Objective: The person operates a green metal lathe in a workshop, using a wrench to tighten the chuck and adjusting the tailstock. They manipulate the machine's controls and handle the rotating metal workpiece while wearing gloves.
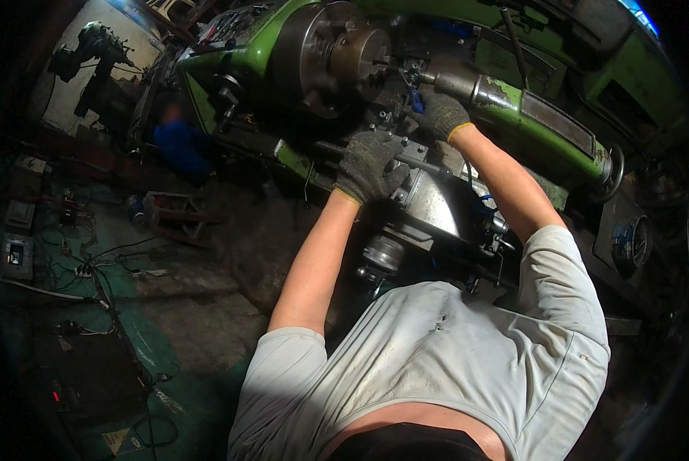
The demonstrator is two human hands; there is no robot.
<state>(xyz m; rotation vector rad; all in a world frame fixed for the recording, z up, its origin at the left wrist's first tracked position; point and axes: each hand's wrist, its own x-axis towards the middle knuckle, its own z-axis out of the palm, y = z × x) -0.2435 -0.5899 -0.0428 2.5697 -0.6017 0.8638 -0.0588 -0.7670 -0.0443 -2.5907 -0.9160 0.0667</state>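
Here, left hand (369, 165) clamped on lever (425, 164) pointing right, right hand (441, 115) gripping lathe tailstock (529, 107).

gloves (369, 165): dark knit cloth, rough, yellow cuffs
chuck (337, 54): bare metal, dull, greasy sheen
lathe body (548, 127): green painted metal, chipped, grimy
tool slide (433, 201): grey metal, worn semi-gloss
shirt (437, 361): pale cloth, matt, smudged

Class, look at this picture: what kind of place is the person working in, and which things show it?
Most likely a machine workshop: a green metal lathe with its round chuck, and a drill press beyond the cable-strewn floor.
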